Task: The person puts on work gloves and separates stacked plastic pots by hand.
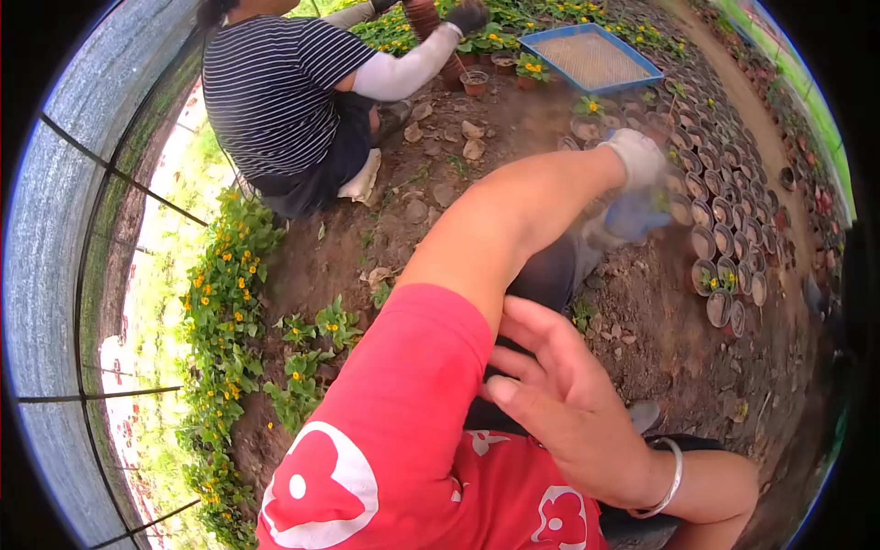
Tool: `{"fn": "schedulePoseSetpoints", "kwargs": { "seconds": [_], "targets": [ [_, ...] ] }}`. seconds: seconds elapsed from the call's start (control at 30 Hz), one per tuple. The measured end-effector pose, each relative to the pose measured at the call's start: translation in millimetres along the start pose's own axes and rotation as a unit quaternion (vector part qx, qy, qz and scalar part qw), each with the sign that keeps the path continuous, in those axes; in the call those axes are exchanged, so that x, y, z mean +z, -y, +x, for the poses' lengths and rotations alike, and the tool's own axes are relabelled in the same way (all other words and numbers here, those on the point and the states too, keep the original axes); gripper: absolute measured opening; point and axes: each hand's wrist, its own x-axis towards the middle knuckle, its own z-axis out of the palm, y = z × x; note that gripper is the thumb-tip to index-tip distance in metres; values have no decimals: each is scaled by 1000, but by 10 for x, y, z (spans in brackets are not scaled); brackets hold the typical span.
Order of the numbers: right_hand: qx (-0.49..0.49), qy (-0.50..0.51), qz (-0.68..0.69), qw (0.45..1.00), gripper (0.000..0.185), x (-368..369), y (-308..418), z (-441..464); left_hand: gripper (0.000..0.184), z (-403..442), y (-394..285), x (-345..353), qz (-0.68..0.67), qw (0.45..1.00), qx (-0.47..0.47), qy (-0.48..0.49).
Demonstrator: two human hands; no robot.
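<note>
My left arm, in a red sleeve, reaches far forward. My left hand (636, 158) wears a white glove and is over the near edge of the rows of small pots (724, 243). Its fingers are smeared by motion and face away, so their grip is hidden. Just below it is a blurred blue patch (632, 216) that I cannot make out. My right hand (568, 385) is bare, with a bracelet (674, 477) at the wrist. Its fingers are apart and loosely bent beside my left upper arm, close to the sleeve hem, with nothing in them.
A person in a striped shirt (275, 92) crouches at the upper left, dark-gloved hand (467, 16) by stacked pots (423, 18). A blue tray (591, 57) of soil lies ahead. Yellow-flowered plants (229, 302) line the left, beside a mesh wall (55, 275). Stones (472, 130) dot the soil.
</note>
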Motion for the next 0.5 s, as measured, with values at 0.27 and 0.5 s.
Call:
{"fn": "schedulePoseSetpoints", "kwargs": {
  "seconds": [0.27,0.5],
  "targets": [
    [120,-55,74,989,52,20,-72,-115,31,-32,279,274,18,1000,5,-13],
    [151,152,30,976,33,-73,-100,-76,27,-279,153,83,-1,999,50,-2]
  ]
}}
